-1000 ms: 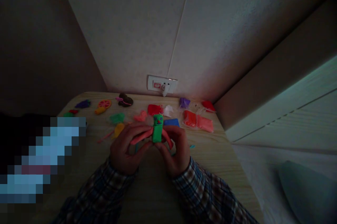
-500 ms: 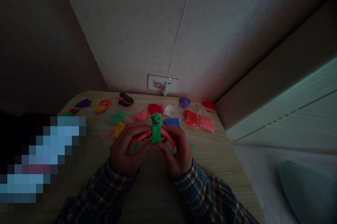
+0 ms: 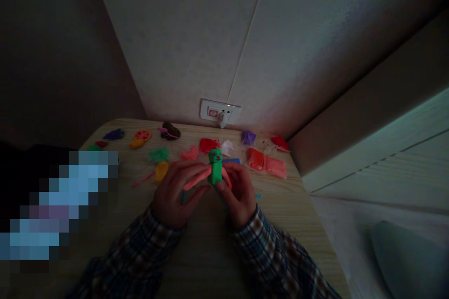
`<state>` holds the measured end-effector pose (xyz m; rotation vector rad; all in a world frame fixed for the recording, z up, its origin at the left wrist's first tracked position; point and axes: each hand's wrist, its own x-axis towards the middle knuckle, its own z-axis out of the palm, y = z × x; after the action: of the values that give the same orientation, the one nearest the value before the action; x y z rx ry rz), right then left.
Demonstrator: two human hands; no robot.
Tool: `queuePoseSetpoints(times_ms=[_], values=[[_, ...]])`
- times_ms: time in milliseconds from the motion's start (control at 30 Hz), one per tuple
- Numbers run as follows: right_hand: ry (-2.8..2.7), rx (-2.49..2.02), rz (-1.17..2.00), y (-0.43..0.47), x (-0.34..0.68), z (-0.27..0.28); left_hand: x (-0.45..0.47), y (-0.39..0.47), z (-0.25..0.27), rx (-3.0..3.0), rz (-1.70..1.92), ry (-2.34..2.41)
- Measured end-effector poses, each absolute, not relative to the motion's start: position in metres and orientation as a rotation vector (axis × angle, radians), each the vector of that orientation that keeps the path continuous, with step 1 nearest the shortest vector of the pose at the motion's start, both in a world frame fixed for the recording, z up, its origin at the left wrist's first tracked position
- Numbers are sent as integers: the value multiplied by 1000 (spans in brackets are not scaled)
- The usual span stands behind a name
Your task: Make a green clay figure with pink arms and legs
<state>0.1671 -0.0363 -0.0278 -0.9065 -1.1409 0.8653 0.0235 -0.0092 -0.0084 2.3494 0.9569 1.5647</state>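
A green modelling clay figure (image 3: 216, 172) with a small face and pink strips at its sides stands upright between my hands, above the table. My right hand (image 3: 240, 193) grips its lower body, the thumb pressed on the front. My left hand (image 3: 175, 193) curls around the pink clay strip (image 3: 197, 178) on the left, its fingertips on the spot where the strip meets the body. The left thumb sits lower, apart from the forefinger. The other pink strip is partly hidden by my right hand.
On the wooden table (image 3: 280, 224) lie clay packets: green (image 3: 159, 154), yellow (image 3: 161, 171), purple (image 3: 249, 137), orange-red (image 3: 256, 159) and pink (image 3: 275, 167). Finished clay pieces, one brown (image 3: 170, 131), sit at the back left. A wall socket (image 3: 220, 111) is behind. Blurred blocks cover the left side.
The figure has turned and shifted slightly right. My right thumb has come onto its front, and the left pink strip shows more fully as my left fingers have moved along it.
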Motion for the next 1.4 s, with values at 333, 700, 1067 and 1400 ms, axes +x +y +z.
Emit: queuePoseSetpoints(times_ms=[333, 700, 1067, 1400], values=[[-1225, -917, 901, -37, 172, -31, 20, -8, -5, 2470, 1551, 1027], [-1213, -926, 863, -36, 171, -31, 19, -7, -5, 2560, 1541, 961], [-1237, -976, 828, -36, 173, -36, 21, -7, -13, 2746, 1593, 976], [-1219, -980, 818, -38, 169, -31, 20, -9, -11, 2388, 1456, 1005]])
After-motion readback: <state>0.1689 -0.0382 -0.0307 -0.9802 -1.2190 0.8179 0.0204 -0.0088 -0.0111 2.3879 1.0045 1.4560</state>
